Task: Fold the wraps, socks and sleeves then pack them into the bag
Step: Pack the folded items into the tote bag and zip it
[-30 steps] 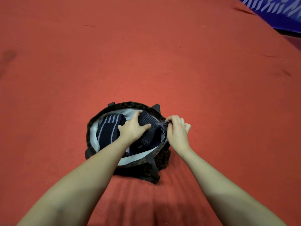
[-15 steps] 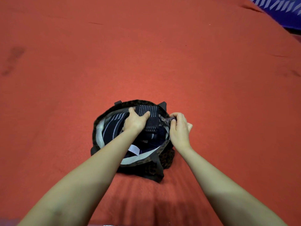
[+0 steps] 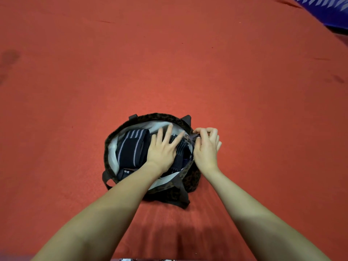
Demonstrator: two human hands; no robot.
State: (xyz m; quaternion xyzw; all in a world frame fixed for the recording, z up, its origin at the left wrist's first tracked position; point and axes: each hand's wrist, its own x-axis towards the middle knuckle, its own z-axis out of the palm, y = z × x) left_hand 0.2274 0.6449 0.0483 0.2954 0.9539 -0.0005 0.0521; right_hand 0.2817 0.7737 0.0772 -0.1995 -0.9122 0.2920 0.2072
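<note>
left hand [image 3: 163, 147] flat on wraps [image 3: 131, 147]; right hand [image 3: 206, 146] pinching bag [image 3: 190, 178] zipper.

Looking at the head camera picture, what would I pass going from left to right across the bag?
Bag's left rim → pale lining → striped dark wrap → left hand, fingers spread flat on the packed things → right hand, pinching the bag's right edge.
</note>
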